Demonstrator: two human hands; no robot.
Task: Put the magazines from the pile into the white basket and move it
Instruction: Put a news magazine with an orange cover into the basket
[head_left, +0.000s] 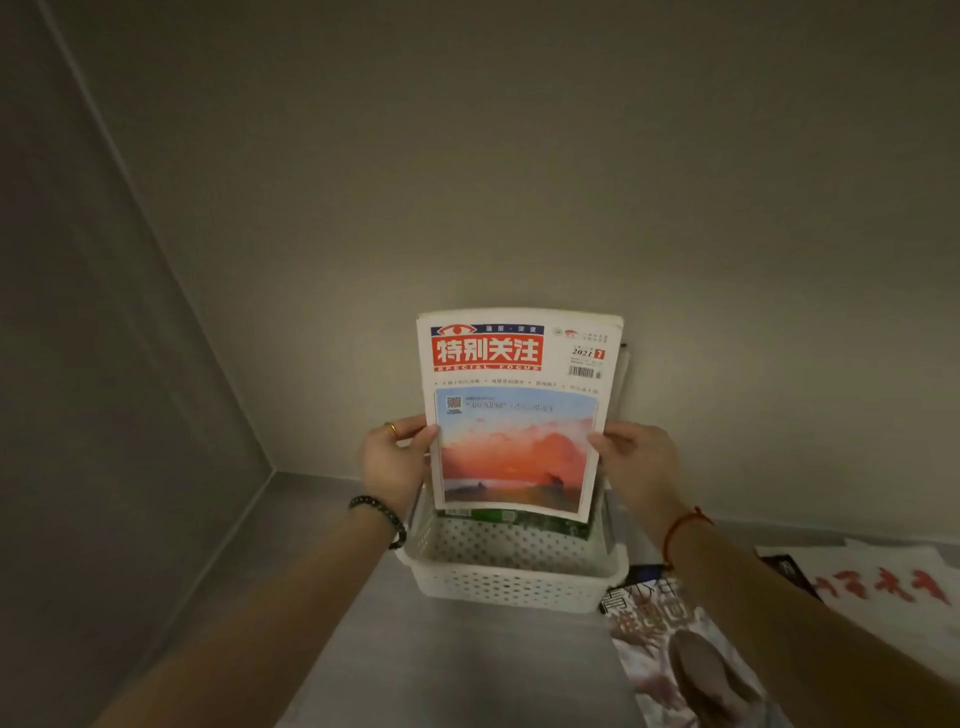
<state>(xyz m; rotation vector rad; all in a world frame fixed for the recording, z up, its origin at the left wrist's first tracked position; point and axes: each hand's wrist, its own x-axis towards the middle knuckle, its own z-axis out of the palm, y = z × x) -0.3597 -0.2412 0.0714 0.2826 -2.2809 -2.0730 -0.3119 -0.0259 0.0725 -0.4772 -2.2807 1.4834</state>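
Magazine (514, 415) upright, pinched by its side edges: my left hand (395, 462) on one, right hand (639, 462) on the other. Lower edge over basket (509, 582), just below both. Looks light, floppy, glossy; best gripped mid-edge, both sides. Pile (675, 639) on counter (467, 665) under my right forearm.

Illumination is dim and warm. The brightest zone is the wall (519, 234) just behind the magazine (514, 410) I grip, and brightness falls off to either side. My forearms (291, 597) below the grip are shadowed and soft. Fine cover print is blurred. Wide-angle stretching shows at the edges.
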